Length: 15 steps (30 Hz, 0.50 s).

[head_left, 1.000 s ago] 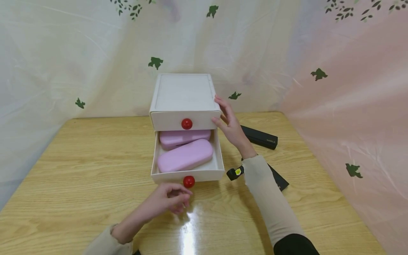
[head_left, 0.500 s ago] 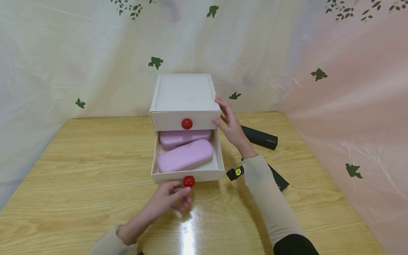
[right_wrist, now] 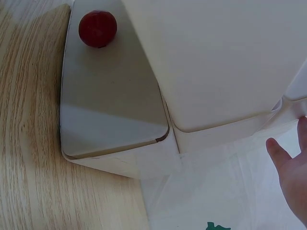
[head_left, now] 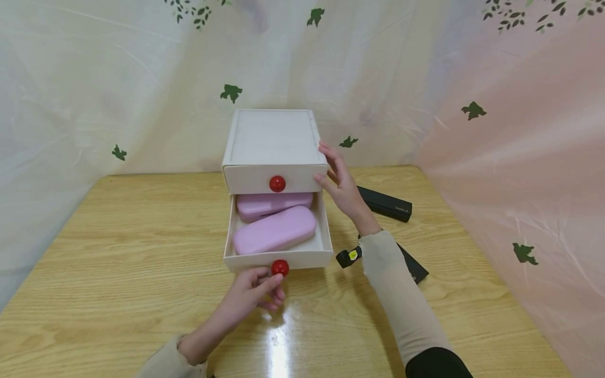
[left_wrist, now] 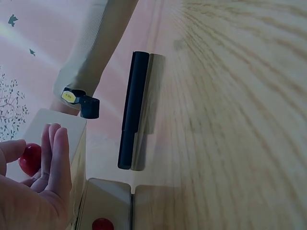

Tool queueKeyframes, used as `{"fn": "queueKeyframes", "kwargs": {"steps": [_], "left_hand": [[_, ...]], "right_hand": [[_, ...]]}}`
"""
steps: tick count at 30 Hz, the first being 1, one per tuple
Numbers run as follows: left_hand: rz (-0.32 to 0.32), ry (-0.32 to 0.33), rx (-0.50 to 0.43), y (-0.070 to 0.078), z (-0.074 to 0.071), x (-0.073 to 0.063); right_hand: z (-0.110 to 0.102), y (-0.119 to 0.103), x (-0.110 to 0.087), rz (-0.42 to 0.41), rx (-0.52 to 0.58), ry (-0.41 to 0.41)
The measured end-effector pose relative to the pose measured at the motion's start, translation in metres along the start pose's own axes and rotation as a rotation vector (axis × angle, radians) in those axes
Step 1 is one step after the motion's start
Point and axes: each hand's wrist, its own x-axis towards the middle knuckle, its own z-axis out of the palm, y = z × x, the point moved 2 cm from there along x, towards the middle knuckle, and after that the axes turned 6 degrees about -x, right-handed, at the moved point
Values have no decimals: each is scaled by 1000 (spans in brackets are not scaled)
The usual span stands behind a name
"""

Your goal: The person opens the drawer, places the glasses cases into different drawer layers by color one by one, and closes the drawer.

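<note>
Pinching the glossy red knob (head_left: 280,267): left fingers (left_wrist: 60,158); spread right fingers (head_left: 333,159) touch white cabinet (head_left: 274,136).

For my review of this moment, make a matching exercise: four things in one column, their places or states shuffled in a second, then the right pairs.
Things
1. The person's left grip
2. The nearer smooth lilac oblong case
3. The person's right grip
4. The farther long black box with pale lettering

Places or states
A. Inside the pulled-out white drawer
B. On the wood-grain table, right of the white drawer unit
C. Holding the shiny red ball-shaped knob
D. Touching the drawer unit near its right front corner

Pairs: 1-C; 2-A; 3-D; 4-B
</note>
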Motion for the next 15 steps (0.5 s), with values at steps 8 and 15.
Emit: {"fn": "queueKeyframes", "kwargs": {"steps": [8, 15], "left_hand": [[2, 12, -3, 4, -1, 2], [-8, 16, -11, 5, -1, 3]], "right_hand": [[0, -16, -2, 43, 9, -11], [0, -31, -4, 49, -7, -18]]}}
